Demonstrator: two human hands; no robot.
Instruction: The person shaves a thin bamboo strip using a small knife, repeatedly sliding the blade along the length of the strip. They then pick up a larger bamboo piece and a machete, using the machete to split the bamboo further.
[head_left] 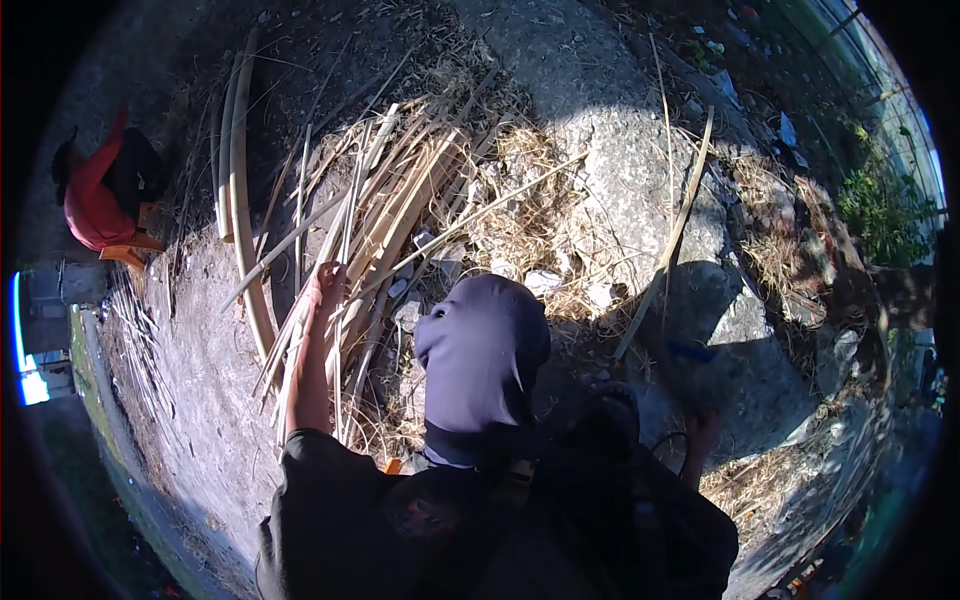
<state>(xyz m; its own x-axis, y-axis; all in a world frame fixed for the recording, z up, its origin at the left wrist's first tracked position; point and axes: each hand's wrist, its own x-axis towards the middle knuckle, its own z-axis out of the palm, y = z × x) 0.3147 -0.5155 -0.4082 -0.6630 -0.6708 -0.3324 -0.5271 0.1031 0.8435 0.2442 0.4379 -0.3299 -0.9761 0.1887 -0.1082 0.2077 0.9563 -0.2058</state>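
Right hand [703, 432]: it sits low in deep shadow near your knee; you cannot tell whether its fingers are closed or apart, nor whether it holds anything.
Blue thing [690, 351]: a small blue piece lies just beyond that hand on the shaded ground; its kind is unclear.
Left hand [328, 283]: your arm is stretched out, and the fingers are wrapped round a thin strip [345, 225] at the near edge of the pile.
Grip advice: I judge it best to hold close to the strip's middle and draw along its length, not sideways, since the neighbours cross over it and split edges can be sharp.
Pile of strips [395, 215]: long, flat, pale yellow slats, dry and fibrous, fanned out and overlapping.
Shavings [520, 225]: curly straw-like fibres, matted around the pile.
Ground [610, 180]: rough grey concrete, cracked and sunlit.
Curved strips [240, 190]: wider bent lengths lying left of the pile.
Single slat [672, 235]: one straight piece lying apart on the right.
Red chair [100, 205]: smooth plastic, well away at far left.
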